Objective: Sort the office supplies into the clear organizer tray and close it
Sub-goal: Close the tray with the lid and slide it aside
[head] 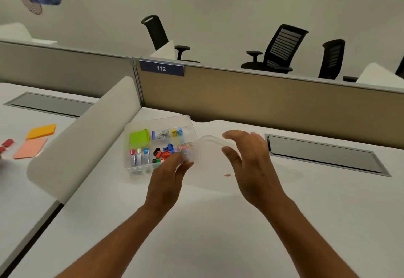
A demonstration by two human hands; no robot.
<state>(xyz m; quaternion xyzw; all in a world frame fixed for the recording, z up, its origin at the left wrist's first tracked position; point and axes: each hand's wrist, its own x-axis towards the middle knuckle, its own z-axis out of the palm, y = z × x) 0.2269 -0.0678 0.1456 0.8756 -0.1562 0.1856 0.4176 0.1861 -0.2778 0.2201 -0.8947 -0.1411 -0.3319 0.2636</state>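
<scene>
At the middle of the frame, on the white desk (pixel 218 223), we see the clear tray (pixel 140 168), its long axis running from lower left to upper right, its compartments already filled. Just right of it we hold the clear lid (pixel 209 153), raised and tilted, probably so it can swing over the tray. Our left hand (pixel 169 177) pinches its near edge; our right hand (pixel 251 164) cups its far side, fingers spread wide.

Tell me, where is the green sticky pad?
The green sticky pad sits in the clear tray's back-left compartment, beside the white divider.
</scene>
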